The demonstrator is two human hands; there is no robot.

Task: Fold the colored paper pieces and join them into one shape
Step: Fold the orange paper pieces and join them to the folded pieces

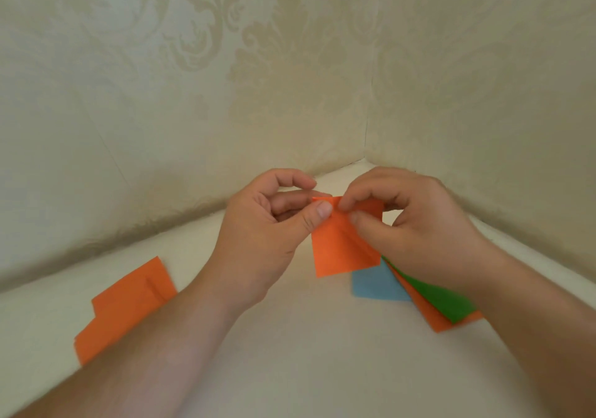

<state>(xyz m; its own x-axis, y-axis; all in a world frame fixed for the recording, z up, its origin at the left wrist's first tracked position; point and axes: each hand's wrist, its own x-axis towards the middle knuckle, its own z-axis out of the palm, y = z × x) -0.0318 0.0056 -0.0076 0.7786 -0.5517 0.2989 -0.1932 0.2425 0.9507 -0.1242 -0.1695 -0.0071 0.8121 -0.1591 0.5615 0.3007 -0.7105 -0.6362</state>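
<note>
- the left hand (pixel 258 224) pinches the top left corner of a small orange piece (pixel 342 250) between thumb and fingers, holding it up off the white surface (pixel 290 353).
- the right hand (pixel 416 221) pinches the same piece near its top edge, thumb and forefinger closed on the paper; a crease runs slantwise down the sheet from there, so a fold looks to be in the making.
- judged from that, this piece is partly folded and not yet finished.
- at the left, folded orange pieces (pixel 124 304) lie flat on the surface, overlapping in steps; these look like units already done, though how many i cannot tell.
- below the right wrist lies a small stack: a blue piece (pixel 374 285), a green piece (pixel 442 298) and another orange sheet (pixel 429 313) under the green, partly hidden by the arm. they look flat and unfolded, so they seem to be waiting their turn.
- nothing is joined to anything else; the done pieces merely overlap, as far as can be seen.
- so the task appears to be in its early-to-middle part: some folding done, one fold in hand, at least three sheets left, and the whole joining step still to come.
- the surface sits in a corner of patterned wallpaper (pixel 225 63).
</note>
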